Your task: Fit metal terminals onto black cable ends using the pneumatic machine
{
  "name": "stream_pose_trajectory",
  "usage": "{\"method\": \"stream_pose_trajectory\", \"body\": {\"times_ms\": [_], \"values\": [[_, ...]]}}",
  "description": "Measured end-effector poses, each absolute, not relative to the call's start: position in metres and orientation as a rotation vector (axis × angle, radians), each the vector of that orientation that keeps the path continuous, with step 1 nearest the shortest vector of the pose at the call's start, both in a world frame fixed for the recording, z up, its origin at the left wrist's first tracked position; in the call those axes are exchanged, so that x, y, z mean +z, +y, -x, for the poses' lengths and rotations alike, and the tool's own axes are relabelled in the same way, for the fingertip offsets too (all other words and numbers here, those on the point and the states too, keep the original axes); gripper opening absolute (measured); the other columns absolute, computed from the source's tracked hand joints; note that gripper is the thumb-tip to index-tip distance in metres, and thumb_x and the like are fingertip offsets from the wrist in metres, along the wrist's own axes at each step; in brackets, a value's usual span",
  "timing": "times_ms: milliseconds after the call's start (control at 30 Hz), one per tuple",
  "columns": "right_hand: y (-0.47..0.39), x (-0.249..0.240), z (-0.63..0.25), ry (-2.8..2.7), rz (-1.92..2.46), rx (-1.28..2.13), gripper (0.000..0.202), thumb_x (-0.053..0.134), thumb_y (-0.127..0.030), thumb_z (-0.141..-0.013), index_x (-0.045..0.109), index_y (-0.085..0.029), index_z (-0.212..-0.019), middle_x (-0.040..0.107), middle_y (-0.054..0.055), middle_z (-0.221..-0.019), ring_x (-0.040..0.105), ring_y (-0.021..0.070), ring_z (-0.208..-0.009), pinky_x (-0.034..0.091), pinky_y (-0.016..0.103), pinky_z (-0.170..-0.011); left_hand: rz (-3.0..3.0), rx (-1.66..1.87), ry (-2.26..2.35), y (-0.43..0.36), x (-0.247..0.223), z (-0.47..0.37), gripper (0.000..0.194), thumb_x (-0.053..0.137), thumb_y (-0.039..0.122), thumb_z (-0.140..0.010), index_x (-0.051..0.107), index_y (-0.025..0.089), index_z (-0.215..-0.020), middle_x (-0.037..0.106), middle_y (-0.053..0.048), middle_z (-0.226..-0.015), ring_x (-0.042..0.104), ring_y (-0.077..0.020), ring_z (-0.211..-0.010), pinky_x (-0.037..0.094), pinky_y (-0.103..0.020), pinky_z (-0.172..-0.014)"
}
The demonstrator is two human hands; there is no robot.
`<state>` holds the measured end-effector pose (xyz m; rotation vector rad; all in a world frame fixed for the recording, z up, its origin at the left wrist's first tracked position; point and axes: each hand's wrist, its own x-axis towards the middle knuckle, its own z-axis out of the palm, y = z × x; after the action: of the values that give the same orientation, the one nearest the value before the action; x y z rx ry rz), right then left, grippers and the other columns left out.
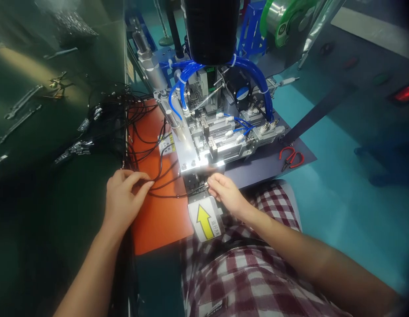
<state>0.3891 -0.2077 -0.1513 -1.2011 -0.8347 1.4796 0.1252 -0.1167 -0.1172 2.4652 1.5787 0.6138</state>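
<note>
Left fingers (139,177) pinching thin black cables (168,196), right fingers (216,180) small silvery tip (206,184); flat orange board (158,226) kinda cluttered, red-handled pliers (291,157) off right.

The dark green bench (42,211) carries two wrenches (23,102) (nearly parallel to each other), a blurred heap of small metal pieces (72,25) and a black bundle (107,132) with shiny ends. Beside it, black cables (171,195) lie across the orange sheet (158,224). On the grey plate (260,170) stands the machine (224,147), with red-handled pliers (292,159) lying near the plate's right corner.
</note>
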Motion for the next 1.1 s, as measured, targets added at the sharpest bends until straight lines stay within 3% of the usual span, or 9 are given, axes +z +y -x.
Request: {"method": "stream_pose_trajectory", "body": {"times_ms": [167,300,500,667,800,967,1100], "values": [[-0.208,-0.151,-0.388,-0.842,1.198,1.474,0.040,0.059,-0.049,-0.087,0.039,-0.022,-0.065,0.043,-0.008,-0.053,0.031,0.0071,-0.047,0.027,0.023,-0.049,-2.416,0.680,1.557,-0.124,-0.120,-0.143,0.017,0.055,0.036,-0.090,0.065,0.023,-0.087,0.062,-0.004,-0.083,0.060,-0.0208,-0.078,0.050,-0.035,-0.074],[-0.208,-0.150,-0.389,-0.850,1.212,1.478,0.038,0.057,-0.047,-0.088,0.039,-0.022,-0.066,0.043,-0.008,-0.054,0.032,0.0069,-0.047,0.027,0.022,-0.049,-2.387,0.677,1.525,-0.132,-0.121,-0.156,0.017,0.054,0.034,-0.090,0.065,0.022,-0.087,0.063,-0.003,-0.086,0.061,-0.0180,-0.075,0.050,-0.031,-0.069],[-0.208,-0.150,-0.390,-0.880,1.231,1.468,0.039,0.057,-0.049,-0.089,0.040,-0.022,-0.067,0.044,-0.008,-0.055,0.033,0.0076,-0.048,0.029,0.023,-0.049,-2.409,0.614,1.479,-0.127,-0.114,-0.150,0.018,0.053,0.036,-0.089,0.063,0.022,-0.089,0.064,-0.005,-0.087,0.062,-0.0202,-0.078,0.050,-0.034,-0.073],[-0.208,-0.155,-0.394,-0.911,1.247,1.443,0.041,0.055,-0.053,-0.089,0.043,-0.021,-0.066,0.045,-0.007,-0.055,0.037,0.0080,-0.049,0.032,0.024,-0.051,-2.612,0.654,1.384,-0.147,-0.099,-0.159,0.014,0.055,0.033,-0.092,0.062,0.024,-0.099,0.069,-0.007,-0.098,0.062,-0.0265,-0.095,0.048,-0.042,-0.086],[-0.208,-0.160,-0.399,-0.938,1.295,1.416,0.041,0.047,-0.055,-0.093,0.049,-0.020,-0.071,0.048,-0.006,-0.057,0.040,0.0093,-0.050,0.034,0.025,-0.051,-2.669,0.567,1.087,-0.168,-0.104,-0.179,0.010,0.055,0.028,-0.094,0.063,0.024,-0.099,0.071,-0.004,-0.095,0.064,-0.0229,-0.090,0.048,-0.038,-0.081],[-0.206,-0.161,-0.400,-0.987,1.284,1.382,0.034,0.056,-0.047,-0.089,0.047,-0.021,-0.068,0.049,-0.006,-0.058,0.041,0.0093,-0.052,0.034,0.025,-0.054,-2.626,0.621,0.893,-0.168,-0.121,-0.183,0.021,0.050,0.015,-0.095,0.065,0.021,-0.109,0.068,-0.005,-0.098,0.063,-0.0190,-0.092,0.051,-0.031,-0.082],[-0.206,-0.160,-0.398,-0.985,1.262,1.380,0.028,0.054,-0.041,-0.088,0.046,-0.021,-0.069,0.047,-0.006,-0.060,0.039,0.0091,-0.052,0.033,0.025,-0.054,-2.850,0.679,0.854,-0.161,-0.126,-0.179,0.026,0.047,0.007,-0.093,0.068,0.018,-0.105,0.063,-0.008,-0.096,0.060,-0.0207,-0.089,0.050,-0.032,-0.079]]}}
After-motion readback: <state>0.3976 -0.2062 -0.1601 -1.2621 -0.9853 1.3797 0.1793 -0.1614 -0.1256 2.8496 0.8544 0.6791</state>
